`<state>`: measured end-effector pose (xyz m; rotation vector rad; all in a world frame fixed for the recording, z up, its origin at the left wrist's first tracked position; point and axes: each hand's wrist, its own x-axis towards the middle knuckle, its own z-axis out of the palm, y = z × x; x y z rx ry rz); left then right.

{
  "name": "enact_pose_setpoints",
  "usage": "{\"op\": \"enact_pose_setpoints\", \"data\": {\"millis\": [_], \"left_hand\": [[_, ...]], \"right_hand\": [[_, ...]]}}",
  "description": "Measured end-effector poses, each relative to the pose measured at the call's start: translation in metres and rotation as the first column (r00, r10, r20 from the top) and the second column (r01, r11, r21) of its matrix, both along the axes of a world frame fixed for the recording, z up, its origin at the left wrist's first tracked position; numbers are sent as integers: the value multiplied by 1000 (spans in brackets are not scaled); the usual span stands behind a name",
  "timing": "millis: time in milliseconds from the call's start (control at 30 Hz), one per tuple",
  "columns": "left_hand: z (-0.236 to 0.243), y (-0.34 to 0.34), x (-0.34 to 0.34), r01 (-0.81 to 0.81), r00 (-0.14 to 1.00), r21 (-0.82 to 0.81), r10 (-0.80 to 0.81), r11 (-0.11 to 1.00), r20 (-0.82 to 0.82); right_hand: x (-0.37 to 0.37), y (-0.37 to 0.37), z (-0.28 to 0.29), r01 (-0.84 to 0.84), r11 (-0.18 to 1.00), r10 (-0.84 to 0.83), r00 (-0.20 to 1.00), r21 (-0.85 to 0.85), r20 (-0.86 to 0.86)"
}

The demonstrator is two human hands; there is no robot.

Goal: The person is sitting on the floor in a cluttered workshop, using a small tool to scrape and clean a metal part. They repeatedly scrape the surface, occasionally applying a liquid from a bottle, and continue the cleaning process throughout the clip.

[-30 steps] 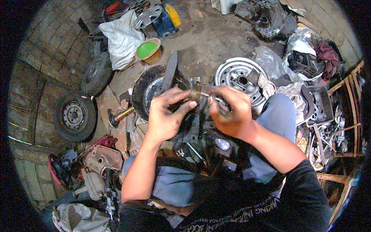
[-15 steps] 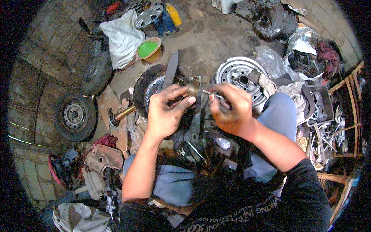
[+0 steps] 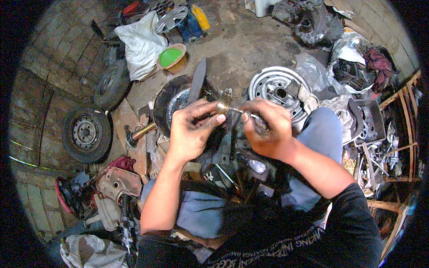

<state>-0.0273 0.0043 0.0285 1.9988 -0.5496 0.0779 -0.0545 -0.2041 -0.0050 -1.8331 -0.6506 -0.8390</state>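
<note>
My left hand (image 3: 193, 129) pinches a small brass-coloured metal ring (image 3: 222, 108) between thumb and fingers. From the right, my right hand (image 3: 269, 127) grips a thin metal rod-like tool (image 3: 235, 110), its fingers curled round it. The tool's tip meets the ring's right side; whether it goes inside is too small to tell. Both hands are over my lap. Behind the left hand, a flat grey blade-shaped piece (image 3: 198, 80) leans across a dark round pan (image 3: 161, 96).
A silver wheel rim (image 3: 261, 82) lies ahead on the right. Two tyred wheels, one of them this wheel (image 3: 85, 135), stand at the left wall. A bowl with a green inside (image 3: 171, 57), a white sack (image 3: 142, 44) and a greasy engine part (image 3: 308, 24) lie farther off. Scrap parts crowd both sides.
The brass ring has turned slightly in my left hand and shows more of its shiny side. The tool in my right hand now slants toward it and its tip meets the ring.
</note>
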Motion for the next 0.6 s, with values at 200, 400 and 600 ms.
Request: {"op": "enact_pose_setpoints", "data": {"millis": [200, 400, 600], "left_hand": [[2, 1, 1, 22, 999, -44, -20, 999, 41], [4, 5, 3, 24, 1000, -48, -24, 999, -10], [0, 3, 4, 37, 999, -80, -38, 996, -8]], "right_hand": [[6, -6, 4, 147, 988, -148, 989, 49, 10], [6, -11, 9, 62, 998, -64, 990, 25, 124], [5, -8, 10, 123, 992, -122, 983, 4, 134]]}}
